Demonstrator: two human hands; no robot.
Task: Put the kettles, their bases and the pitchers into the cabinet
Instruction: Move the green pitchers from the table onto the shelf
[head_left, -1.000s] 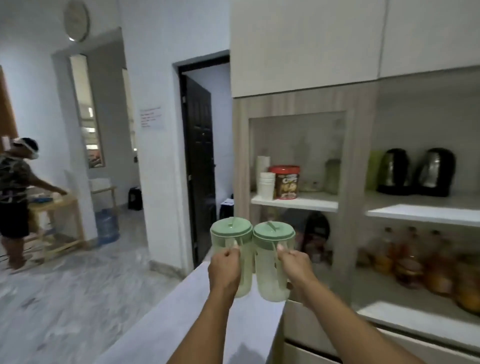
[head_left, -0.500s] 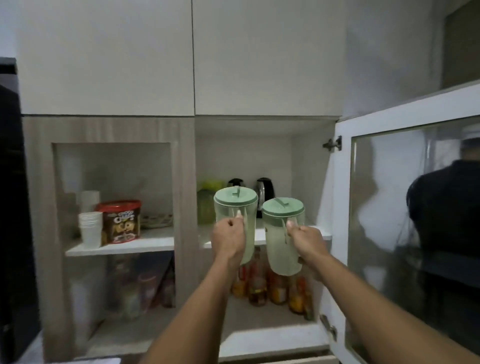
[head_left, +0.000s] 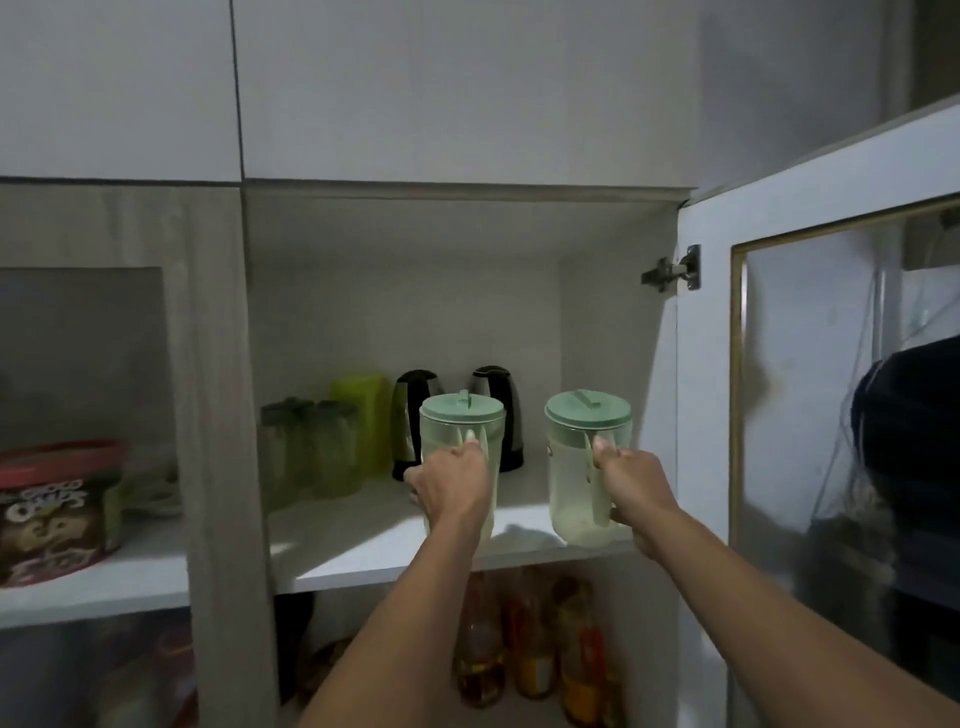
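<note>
I hold two pale green lidded pitchers at the open cabinet. My left hand (head_left: 453, 486) grips the handle of the left pitcher (head_left: 460, 431). My right hand (head_left: 635, 486) grips the handle of the right pitcher (head_left: 579, 467). Both pitchers are upright over the front of the white middle shelf (head_left: 363, 540); I cannot tell whether they touch it. Two black and steel kettles (head_left: 415, 410) (head_left: 501, 387) stand behind them at the back of the shelf, the left one partly hidden by the left pitcher.
Green glass jars (head_left: 306, 447) and a yellow-green container (head_left: 363, 405) sit at the shelf's left. The glass cabinet door (head_left: 831, 415) stands open on the right. Bottles (head_left: 530, 644) fill the shelf below. A red-lidded cereal tub (head_left: 57, 509) is in the left compartment.
I have turned from the counter toward the cabinet and come closer. Both pitchers have moved forward into the compartment and apart from each other, now over the shelf's front.
</note>
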